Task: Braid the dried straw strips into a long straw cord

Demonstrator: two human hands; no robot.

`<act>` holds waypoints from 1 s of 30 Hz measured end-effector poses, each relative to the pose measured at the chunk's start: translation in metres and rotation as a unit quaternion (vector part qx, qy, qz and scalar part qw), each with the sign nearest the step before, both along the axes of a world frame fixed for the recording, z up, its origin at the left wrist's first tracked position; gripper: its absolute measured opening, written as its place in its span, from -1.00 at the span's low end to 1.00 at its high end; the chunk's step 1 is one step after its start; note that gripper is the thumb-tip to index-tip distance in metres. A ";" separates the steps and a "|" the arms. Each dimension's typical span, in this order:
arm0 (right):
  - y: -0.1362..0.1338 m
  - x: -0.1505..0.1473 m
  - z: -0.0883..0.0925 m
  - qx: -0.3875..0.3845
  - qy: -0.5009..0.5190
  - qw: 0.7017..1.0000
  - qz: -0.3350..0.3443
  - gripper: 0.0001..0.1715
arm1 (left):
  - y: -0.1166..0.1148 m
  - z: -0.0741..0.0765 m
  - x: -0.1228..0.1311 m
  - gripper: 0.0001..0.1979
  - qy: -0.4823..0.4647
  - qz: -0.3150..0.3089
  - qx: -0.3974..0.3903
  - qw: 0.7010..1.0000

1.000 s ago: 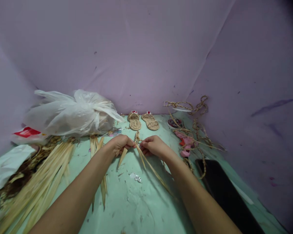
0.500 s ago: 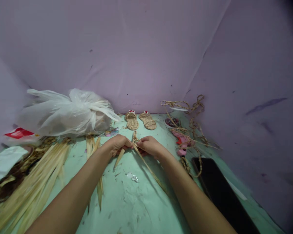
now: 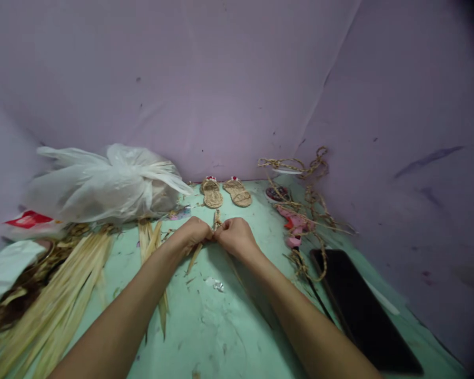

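My left hand (image 3: 195, 231) and my right hand (image 3: 235, 236) meet close together above the green surface, both with fingers closed on dry fibre strips. A short braided piece (image 3: 217, 217) stands up between them, pointing away from me. From under my left hand a strip end (image 3: 195, 258) hangs down. A longer strip (image 3: 245, 287) trails from my right hand toward me and is partly blurred. The fingertips and the spot where they pinch are mostly hidden. Beyond the hands lie two small woven sandals (image 3: 212, 196) trimmed with red and white beads.
Long pale leaf strips (image 3: 71, 279) lie on the left, with a tied white plastic bag (image 3: 114, 184) behind them. Coiled braided cord (image 3: 316, 263), pink-handled scissors (image 3: 298, 226) and a dark phone-like slab (image 3: 363, 310) occupy the right. Purple walls enclose the back and right.
My right hand has turned knuckles-up and closed in against my left hand. The long strip, taut and distinct before, now trails lower below the right hand. The view has shifted slightly.
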State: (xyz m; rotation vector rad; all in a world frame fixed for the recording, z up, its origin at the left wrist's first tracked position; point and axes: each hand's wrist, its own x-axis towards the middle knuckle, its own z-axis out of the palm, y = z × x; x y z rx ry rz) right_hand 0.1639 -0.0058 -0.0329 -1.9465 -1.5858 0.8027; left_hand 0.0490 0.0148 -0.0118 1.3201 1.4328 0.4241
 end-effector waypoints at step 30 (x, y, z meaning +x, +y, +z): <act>0.000 -0.005 0.008 -0.138 0.303 0.943 -0.006 -0.86 | 0.010 -0.013 -0.018 -0.91 -0.087 -0.087 -0.025 0.992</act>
